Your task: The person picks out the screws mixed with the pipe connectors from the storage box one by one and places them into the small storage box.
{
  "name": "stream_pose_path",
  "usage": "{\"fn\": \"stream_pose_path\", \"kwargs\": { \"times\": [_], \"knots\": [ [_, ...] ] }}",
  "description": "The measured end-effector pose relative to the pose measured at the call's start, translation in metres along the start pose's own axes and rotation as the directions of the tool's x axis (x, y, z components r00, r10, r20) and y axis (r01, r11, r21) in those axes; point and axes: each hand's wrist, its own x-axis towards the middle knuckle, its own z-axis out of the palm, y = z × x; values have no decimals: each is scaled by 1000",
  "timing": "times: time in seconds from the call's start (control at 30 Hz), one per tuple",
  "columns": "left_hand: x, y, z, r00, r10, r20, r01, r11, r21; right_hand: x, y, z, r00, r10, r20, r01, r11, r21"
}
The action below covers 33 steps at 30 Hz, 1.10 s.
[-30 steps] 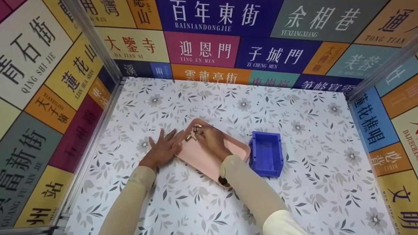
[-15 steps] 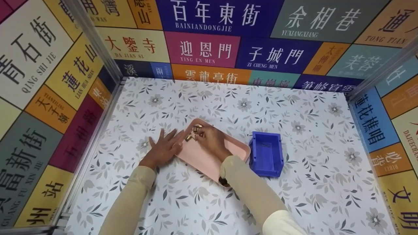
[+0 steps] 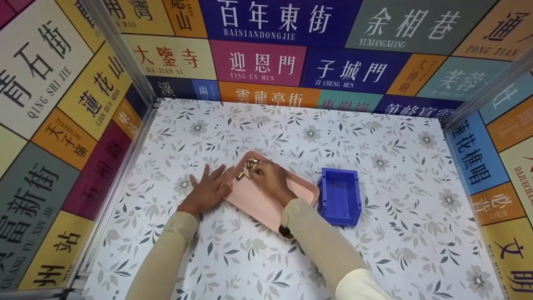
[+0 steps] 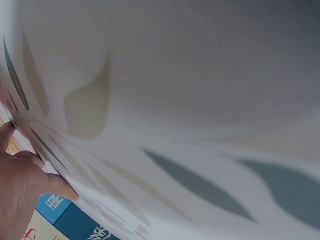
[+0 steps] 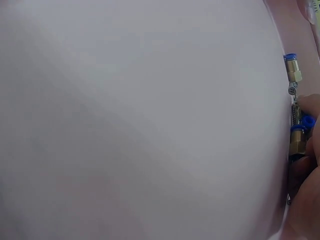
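Note:
My right hand (image 3: 271, 180) bends over the upper left end of a pink tray (image 3: 266, 207), its curled fingers in a small heap of brass push-in fittings (image 3: 241, 175). The right wrist view shows a fitting (image 5: 294, 71) with a blue collar, a screw head (image 5: 292, 91) below it, and a second fitting (image 5: 298, 141) against the fingers. Whether the fingertips pinch anything is hidden. With fingers spread, my left hand (image 3: 205, 191) lies on the patterned surface, its thumb side touching the tray's left edge. In the left wrist view, its fingers (image 4: 22, 180) look straight.
Right of the tray stands a blue bin (image 3: 339, 210) with a thin, dark small piece (image 3: 338, 185) inside. A dark object (image 3: 285, 231) shows at the tray's near corner beside the right sleeve. Printed panels (image 3: 266, 62) wall the flowered table (image 3: 374, 137) at back and sides.
The right hand's fingers have shifted slightly within the heap of fittings. Left hand, tray and bin stay where they were.

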Motion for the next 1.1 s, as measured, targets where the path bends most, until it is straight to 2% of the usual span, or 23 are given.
{"fn": "stream_pose_path", "kwargs": {
  "times": [0.33,0.57,0.77,0.97,1.1],
  "knots": [
    [-4,3,-3,1000,23,-5,-23,1000,9,-2,-1,-5,1000,-6,12,5,996,88],
    [-3,3,-3,1000,10,-3,-10,1000,10,-3,-1,-14,999,7,49,-17,975,222],
    [-1,2,-2,1000,11,6,-11,1000,2,-1,-3,-25,998,34,52,-47,962,270],
    [0,0,-1,1000,18,-1,-18,1000,0,0,-7,-41,1000,-13,11,9,953,303],
    [-1,0,-1,1000,19,-1,-19,1000,-8,0,-6,-52,997,-56,-49,67,954,293]
  ]
}}
